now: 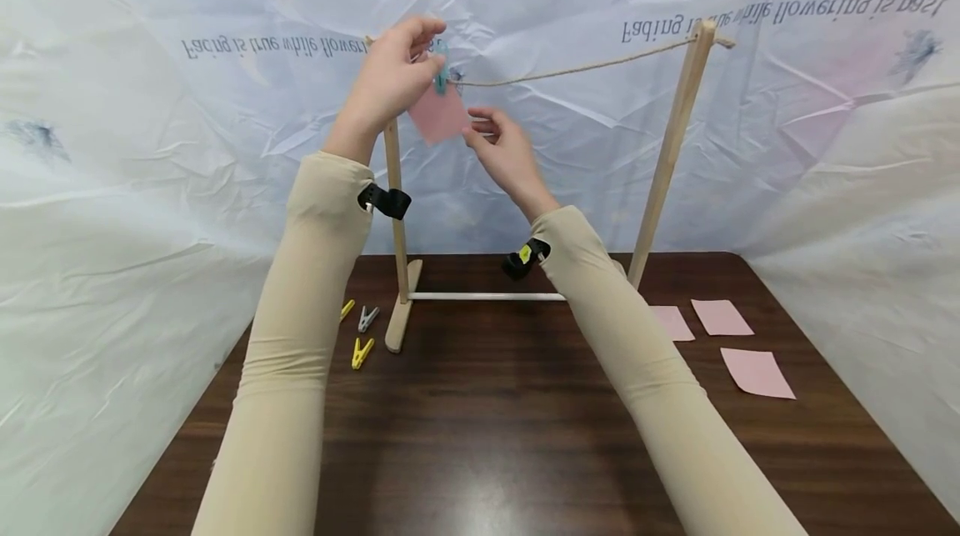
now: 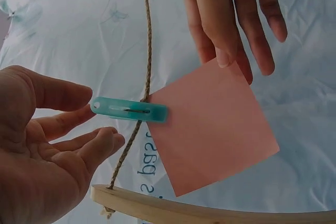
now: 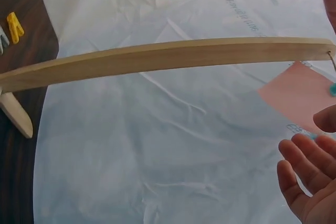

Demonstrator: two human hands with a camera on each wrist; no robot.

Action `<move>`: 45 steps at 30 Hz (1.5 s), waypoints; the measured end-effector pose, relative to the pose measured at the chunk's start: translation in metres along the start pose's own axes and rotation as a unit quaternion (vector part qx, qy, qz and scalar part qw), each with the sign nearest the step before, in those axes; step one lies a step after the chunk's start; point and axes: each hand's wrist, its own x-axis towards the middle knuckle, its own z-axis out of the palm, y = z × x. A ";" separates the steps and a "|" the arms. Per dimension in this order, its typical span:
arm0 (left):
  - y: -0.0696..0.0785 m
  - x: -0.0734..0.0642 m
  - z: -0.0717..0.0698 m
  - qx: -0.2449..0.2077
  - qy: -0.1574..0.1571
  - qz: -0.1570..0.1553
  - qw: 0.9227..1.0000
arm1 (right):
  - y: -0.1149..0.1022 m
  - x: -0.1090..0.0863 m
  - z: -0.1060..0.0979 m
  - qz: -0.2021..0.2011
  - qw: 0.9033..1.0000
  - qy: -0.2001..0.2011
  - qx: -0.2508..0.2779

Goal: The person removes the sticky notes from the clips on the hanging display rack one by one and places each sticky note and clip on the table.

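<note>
A teal clothespin (image 2: 152, 112) clasps a pink square of paper (image 2: 215, 129) to a twine line (image 2: 148, 51). At the clothespin's handle end is my left hand (image 2: 52, 145), thumb and fingertips right beside it, the fingers loosely bent and spread. My right hand (image 2: 231, 14) pinches one corner of the paper between thumb and forefinger, its other fingers extended. In the head view the left hand (image 1: 397, 73) is up near the left end of the line, with the right hand (image 1: 506, 148) lower and to its right. The paper hangs tilted, corner downward.
Wooden posts (image 1: 671, 152) hold the line, joined low down by a white rod (image 1: 487, 297). Yellow clothespins (image 1: 362, 353) and a grey one (image 1: 367, 319) lie on the dark table (image 1: 480, 419) at left. Pink papers (image 1: 757, 373) lie at right. A printed sheet hangs behind.
</note>
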 end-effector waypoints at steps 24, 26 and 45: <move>-0.006 -0.003 -0.007 -0.026 -0.032 -0.024 0.999 | -0.006 -0.003 0.003 -0.049 0.998 0.002 0.047; -0.006 -0.004 -0.008 -0.034 -0.034 -0.027 0.999 | -0.006 -0.004 0.003 -0.051 0.998 0.002 0.048; -0.009 -0.001 -0.009 -0.023 -0.026 -0.001 0.999 | -0.010 -0.012 0.007 -0.067 0.998 0.000 0.017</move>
